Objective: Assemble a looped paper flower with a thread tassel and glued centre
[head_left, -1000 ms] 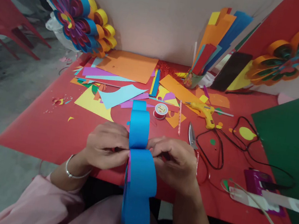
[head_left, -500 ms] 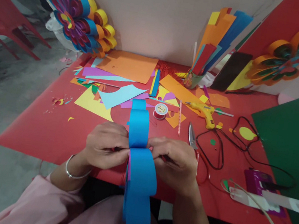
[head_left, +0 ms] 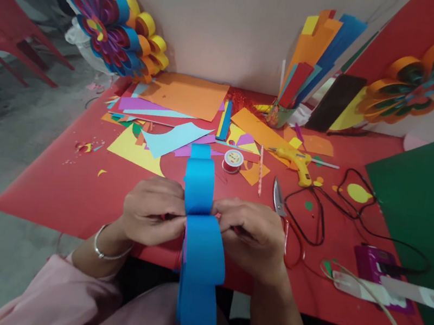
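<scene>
Between my two hands stands a blue paper flower (head_left: 204, 254) made of looped strips, seen edge-on, with a sliver of purple along its left side. My left hand (head_left: 155, 210), a silver bangle on its wrist, pinches the flower at the fold between two loops. From the other side my right hand (head_left: 253, 234) pinches the same fold, its fingers curled. Its fingertips are partly hidden behind the paper. Just beyond the flower sits a spool of red thread (head_left: 233, 161). Near my right hand lie scissors (head_left: 280, 200) with red handles.
A yellow glue gun (head_left: 301, 165) with a looped black cord rests at the right, by a purple box (head_left: 370, 261) and a green board (head_left: 425, 201). Paper scraps (head_left: 175, 139) cover the table's back. A cup (head_left: 279, 116) holds paper strips. Finished paper flowers (head_left: 98, 28) hang on the wall.
The blue paper flower has shifted very slightly to the left, its lower loops most. Both hands keep their grip in nearly the same place.
</scene>
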